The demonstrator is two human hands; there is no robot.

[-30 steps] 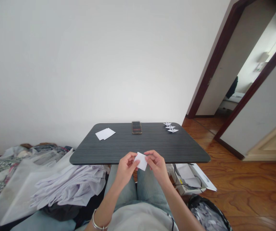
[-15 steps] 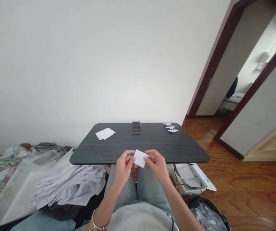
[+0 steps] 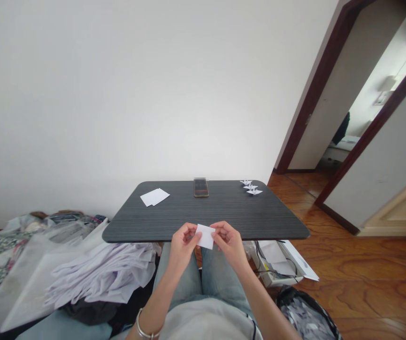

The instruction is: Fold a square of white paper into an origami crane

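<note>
White paper square: one, held up in front of the person, over the near edge of the table; no folds show at this size.

Left hand: closed to a pinch, thumb and fingers gripping the square's left side.

Right hand: likewise pinching, fingers curled, holding the square's right side; the two hands stand just apart, with the square between them.

Dark wood-grain table: carries three white origami cranes in a row at the far right corner, a phone at the far edge, and what look like two loose white paper sheets, overlapping, at far left.

Around: jeans-clad knees below the hands, a silver bangle on the left wrist, a heap of white plastic bags to the left, and a black bin at lower right.
</note>
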